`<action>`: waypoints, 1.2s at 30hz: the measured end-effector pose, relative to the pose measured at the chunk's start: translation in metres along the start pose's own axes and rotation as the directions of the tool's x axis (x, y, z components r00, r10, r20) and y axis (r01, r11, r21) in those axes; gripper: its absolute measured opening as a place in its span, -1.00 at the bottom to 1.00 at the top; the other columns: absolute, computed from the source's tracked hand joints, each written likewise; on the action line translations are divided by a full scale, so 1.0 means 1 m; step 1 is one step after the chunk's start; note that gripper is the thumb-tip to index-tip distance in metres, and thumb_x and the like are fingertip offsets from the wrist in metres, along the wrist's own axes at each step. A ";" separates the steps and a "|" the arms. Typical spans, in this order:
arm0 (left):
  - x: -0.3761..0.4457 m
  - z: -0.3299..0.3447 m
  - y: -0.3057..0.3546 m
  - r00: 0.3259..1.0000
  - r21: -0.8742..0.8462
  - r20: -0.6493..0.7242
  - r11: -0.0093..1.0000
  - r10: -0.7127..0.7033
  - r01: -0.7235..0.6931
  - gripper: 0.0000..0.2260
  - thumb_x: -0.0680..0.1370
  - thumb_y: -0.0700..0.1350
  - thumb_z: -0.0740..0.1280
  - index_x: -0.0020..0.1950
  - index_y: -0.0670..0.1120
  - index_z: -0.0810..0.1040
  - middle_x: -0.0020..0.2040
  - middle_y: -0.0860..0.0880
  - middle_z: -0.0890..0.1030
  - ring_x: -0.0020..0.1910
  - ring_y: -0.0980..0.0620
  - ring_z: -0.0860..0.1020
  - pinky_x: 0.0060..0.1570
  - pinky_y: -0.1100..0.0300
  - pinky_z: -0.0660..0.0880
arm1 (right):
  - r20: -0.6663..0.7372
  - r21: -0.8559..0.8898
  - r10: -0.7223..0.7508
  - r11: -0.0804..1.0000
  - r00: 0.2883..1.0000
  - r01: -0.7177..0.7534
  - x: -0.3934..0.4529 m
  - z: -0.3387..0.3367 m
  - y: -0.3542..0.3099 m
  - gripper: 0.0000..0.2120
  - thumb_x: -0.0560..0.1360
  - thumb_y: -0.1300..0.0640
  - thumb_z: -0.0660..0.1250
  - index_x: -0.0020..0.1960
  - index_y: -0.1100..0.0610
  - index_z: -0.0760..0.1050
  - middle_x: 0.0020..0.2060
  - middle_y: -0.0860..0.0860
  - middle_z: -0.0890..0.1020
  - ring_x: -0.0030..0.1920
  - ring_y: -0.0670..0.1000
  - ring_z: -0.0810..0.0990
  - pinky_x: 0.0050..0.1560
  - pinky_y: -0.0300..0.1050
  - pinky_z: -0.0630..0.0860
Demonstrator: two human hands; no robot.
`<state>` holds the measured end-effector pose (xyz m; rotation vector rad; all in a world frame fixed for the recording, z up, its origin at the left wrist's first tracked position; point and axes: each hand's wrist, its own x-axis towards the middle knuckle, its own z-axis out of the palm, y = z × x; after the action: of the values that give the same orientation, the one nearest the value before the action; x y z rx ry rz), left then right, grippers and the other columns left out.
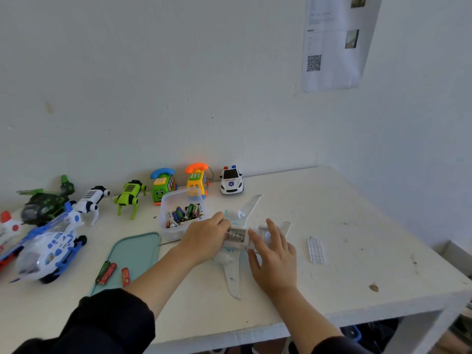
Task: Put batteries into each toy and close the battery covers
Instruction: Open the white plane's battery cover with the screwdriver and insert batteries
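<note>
The white plastic toy airplane (233,273) lay belly-up on the white table (357,264), its battery compartment (236,236) open and facing the ceiling, with a battery or two showing inside. The left hand (204,238) sat at the compartment's left end, fingers curled down into it — whether they pinched a battery there I could not tell, since the fingertips were hidden. The right hand (274,254) lay over the airplane's body just right of the compartment, fingers straight and spread, pressing the toy flat and grasping nothing.

Just right of the airplane, apart from it, lay a small clear ribbed battery cover (316,250). Just left of the airplane and touching nothing of it stood a clear plastic tub of loose batteries (182,213), and in front of that tub lay its pale teal lid (132,256). Three loose batteries (109,273) — red and green — rested at the lid's left edge.

Behind the airplane, along the wall, stood a white police car (231,181), an orange-and-yellow toy telephone (198,178) and a blue-and-green toy telephone (163,185). Farther left of the airplane were a green robot dog (130,198), a white robot dog (93,200), a dark green helicopter (47,201) and a blue-and-white helicopter (51,246).
</note>
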<state>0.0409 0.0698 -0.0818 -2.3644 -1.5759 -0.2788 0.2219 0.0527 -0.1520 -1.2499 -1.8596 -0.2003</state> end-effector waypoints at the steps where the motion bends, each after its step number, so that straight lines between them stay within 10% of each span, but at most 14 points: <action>1: -0.001 -0.004 -0.002 1.000 -0.046 -0.027 0.999 -0.016 0.015 -0.89 0.58 -0.13 0.22 0.03 -0.12 0.49 -0.02 -0.05 0.50 -0.22 -0.11 0.54 -0.38 0.04 0.46 | 0.008 0.001 0.005 1.000 1.000 -0.005 0.000 0.000 0.000 -0.60 0.39 0.05 0.32 0.21 -0.05 0.41 0.30 0.20 0.45 0.21 0.25 0.53 -0.11 0.17 0.56; 5: -0.001 -0.014 -0.022 0.967 -0.167 -0.141 0.968 -0.211 0.187 -0.91 0.57 -0.16 0.24 0.00 -0.15 0.50 -0.09 -0.09 0.58 -0.27 -0.10 0.49 -0.36 0.15 0.33 | 0.009 0.003 0.010 1.000 1.000 -0.010 0.001 0.000 0.000 -0.59 0.37 0.06 0.36 0.21 -0.06 0.41 0.30 0.20 0.46 0.22 0.25 0.53 -0.10 0.17 0.55; 11: 0.009 -0.015 -0.059 0.725 -0.335 -0.088 0.706 -0.683 0.624 -0.71 0.53 -0.22 0.28 0.23 -0.19 0.38 0.14 -0.21 0.48 0.02 -0.26 0.51 -0.15 0.01 0.41 | -0.009 0.007 0.006 1.000 1.000 -0.006 0.000 0.000 0.000 -0.59 0.38 0.07 0.38 0.21 -0.05 0.42 0.30 0.20 0.46 0.23 0.25 0.52 -0.11 0.17 0.56; 18: 0.002 -0.024 -0.079 0.392 -0.777 0.008 0.241 -0.920 0.582 -0.76 0.44 -0.32 0.26 0.08 -0.16 0.44 -0.04 -0.16 0.56 -0.08 -0.20 0.56 -0.13 0.01 0.50 | 0.011 -0.034 0.012 0.999 1.000 -0.012 0.001 -0.001 0.000 -0.64 0.43 0.03 0.28 0.22 -0.05 0.41 0.33 0.19 0.41 0.24 0.26 0.51 -0.08 0.19 0.55; 24: -0.030 -0.023 -0.049 0.308 -0.814 -0.104 0.259 -0.946 0.520 -0.97 0.51 -0.19 0.31 -0.12 -0.12 0.47 -0.27 -0.12 0.60 -0.37 0.04 0.54 -0.32 0.21 0.32 | 0.054 -0.126 0.026 0.992 0.998 -0.019 0.000 -0.001 -0.002 -0.38 0.26 0.11 0.54 0.26 0.02 0.38 0.32 0.24 0.44 0.23 0.29 0.51 0.01 0.29 0.51; 28: -0.048 -0.006 -0.028 0.138 -0.880 -0.061 0.118 -0.989 0.461 -0.89 0.50 -0.15 0.36 -0.07 -0.17 0.47 -0.20 -0.06 0.54 -0.25 0.07 0.53 -0.17 0.14 0.35 | 0.010 -0.186 0.021 0.982 1.000 -0.019 -0.001 0.001 -0.004 -0.44 0.34 0.10 0.46 0.28 0.05 0.34 0.33 0.24 0.43 0.28 0.28 0.46 0.12 0.33 0.39; 32: -0.061 0.019 -0.020 0.201 -0.842 -0.033 0.136 -0.979 0.521 -0.88 0.46 -0.20 0.39 -0.13 -0.15 0.46 -0.16 -0.13 0.56 -0.14 -0.16 0.52 -0.16 0.12 0.37 | -0.101 -0.189 -0.057 0.981 0.993 0.037 -0.003 0.004 -0.003 -0.64 0.46 0.06 0.13 0.25 0.05 0.35 0.34 0.14 0.33 0.34 0.17 0.31 0.24 0.25 0.16; 36: -0.079 0.028 -0.014 0.449 -0.646 -0.047 0.370 -0.892 0.668 -0.84 0.46 -0.12 0.43 -0.19 -0.09 0.46 -0.16 -0.08 0.53 -0.21 -0.05 0.47 -0.23 0.15 0.35 | -0.115 -0.226 -0.147 0.967 0.982 0.118 -0.005 0.004 -0.005 -0.69 0.43 0.13 0.10 0.08 0.09 0.52 0.26 0.12 0.49 0.30 0.17 0.36 0.24 0.27 0.17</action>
<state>-0.0025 0.0160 -0.1313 -1.3468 -2.5418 -1.5111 0.2160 0.0494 -0.1563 -1.2258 -1.8448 -0.5603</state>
